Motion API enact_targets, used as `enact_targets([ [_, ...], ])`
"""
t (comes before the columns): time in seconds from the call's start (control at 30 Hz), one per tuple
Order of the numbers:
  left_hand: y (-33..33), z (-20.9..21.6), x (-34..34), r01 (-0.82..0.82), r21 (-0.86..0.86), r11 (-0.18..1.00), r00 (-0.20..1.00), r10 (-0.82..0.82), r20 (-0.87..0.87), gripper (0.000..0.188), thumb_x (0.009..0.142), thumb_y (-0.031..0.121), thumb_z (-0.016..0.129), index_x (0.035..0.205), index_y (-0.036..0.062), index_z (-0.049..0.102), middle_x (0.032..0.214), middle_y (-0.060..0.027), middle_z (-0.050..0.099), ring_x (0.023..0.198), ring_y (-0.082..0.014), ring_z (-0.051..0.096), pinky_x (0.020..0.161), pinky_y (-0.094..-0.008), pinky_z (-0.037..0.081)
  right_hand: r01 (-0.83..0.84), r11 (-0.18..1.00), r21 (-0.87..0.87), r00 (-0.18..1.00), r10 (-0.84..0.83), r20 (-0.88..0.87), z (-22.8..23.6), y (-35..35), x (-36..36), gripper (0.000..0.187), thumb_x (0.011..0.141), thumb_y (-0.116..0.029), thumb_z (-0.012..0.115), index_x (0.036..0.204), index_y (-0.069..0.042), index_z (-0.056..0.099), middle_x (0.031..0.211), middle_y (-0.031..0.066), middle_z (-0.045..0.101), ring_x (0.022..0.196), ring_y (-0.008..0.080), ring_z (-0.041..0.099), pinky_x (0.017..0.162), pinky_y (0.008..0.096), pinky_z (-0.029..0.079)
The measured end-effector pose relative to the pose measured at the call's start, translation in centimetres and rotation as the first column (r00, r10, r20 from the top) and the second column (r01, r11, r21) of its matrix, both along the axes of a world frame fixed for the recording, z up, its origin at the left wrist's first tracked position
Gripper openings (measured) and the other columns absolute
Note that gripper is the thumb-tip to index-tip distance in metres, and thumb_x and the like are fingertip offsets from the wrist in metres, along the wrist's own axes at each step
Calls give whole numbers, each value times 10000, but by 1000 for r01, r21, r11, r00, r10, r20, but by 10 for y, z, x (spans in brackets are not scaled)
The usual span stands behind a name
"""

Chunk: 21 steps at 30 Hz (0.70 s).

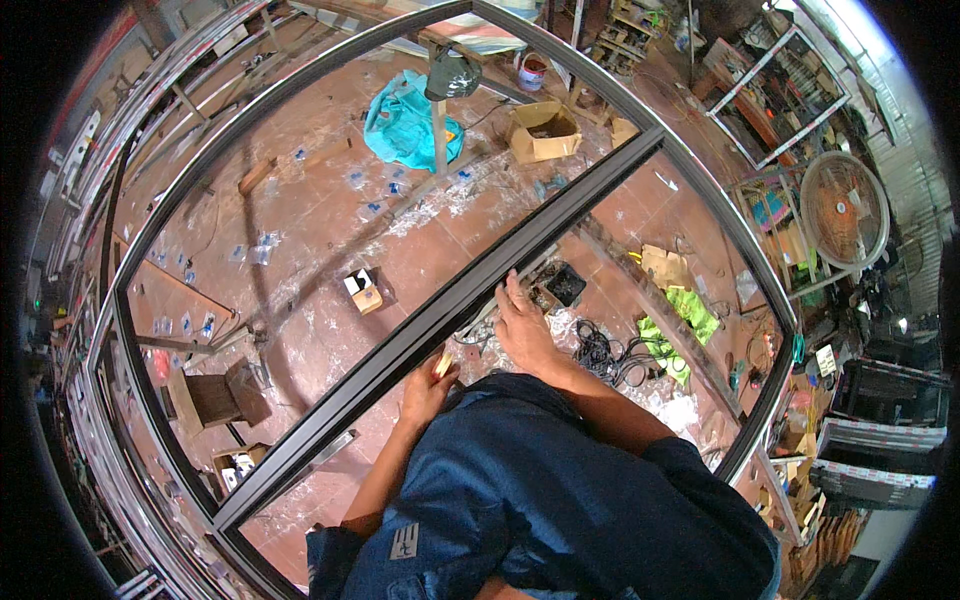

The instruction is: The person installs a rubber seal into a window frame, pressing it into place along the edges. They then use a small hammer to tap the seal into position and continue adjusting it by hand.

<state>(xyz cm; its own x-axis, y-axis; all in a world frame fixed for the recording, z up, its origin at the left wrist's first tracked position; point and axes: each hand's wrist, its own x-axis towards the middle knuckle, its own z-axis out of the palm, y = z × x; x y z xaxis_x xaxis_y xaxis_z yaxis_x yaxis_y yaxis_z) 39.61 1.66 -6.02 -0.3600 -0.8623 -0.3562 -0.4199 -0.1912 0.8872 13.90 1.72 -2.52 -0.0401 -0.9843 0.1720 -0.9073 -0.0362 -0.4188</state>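
Note:
A large dark-grey window or door frame point(190, 195) spreads in front of me, with a wide ridged crossbar point(400, 335) running slantwise through it. My left hand point(427, 393) is close to the near side of the crossbar, its fingers closed round a small pale-yellow piece point(444, 364) whose kind I cannot make out. Farther along the bar, to the right, my right hand point(524, 330) has its fingers stretched out, the tips at the bar's near edge. It seems to hold nothing. Part of each palm is hidden.
Through the frame I see the tiled floor with a small box point(363, 291), an open carton point(545, 133), a turquoise cloth point(405, 120), black cables point(605, 355) and a yellow-green cloth point(680, 330). A big round fan point(843, 210) stands at right. Long metal profiles line the left.

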Motion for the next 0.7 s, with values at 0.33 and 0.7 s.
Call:
enact_targets([
  [0.33, -10, -39, -66, 1, 82, 997, 960, 22, -279, 244, 990, 133, 712, 1193, 6, 666, 1041, -68, 714, 970, -159, 649, 912, -321, 520, 434, 778, 454, 32, -517, 855, -32, -94, -143, 291, 1049, -383, 637, 1154, -117, 587, 801, 72, 711, 592, 171, 668, 465, 269, 453],
  [0.7, 171, -48, 121, -125, 249, 960, 846, -27, 532, 380, 986, 400, 721, 1237, 115, 725, 1021, -151, 782, 937, -303, 733, 854, -419, 554, 394, 878, 271, 402, -430, 809, -65, -95, -171, 231, 1034, -251, 575, 972, -31, 610, 835, 114, 683, 659, 181, 647, 597, 317, 547],
])
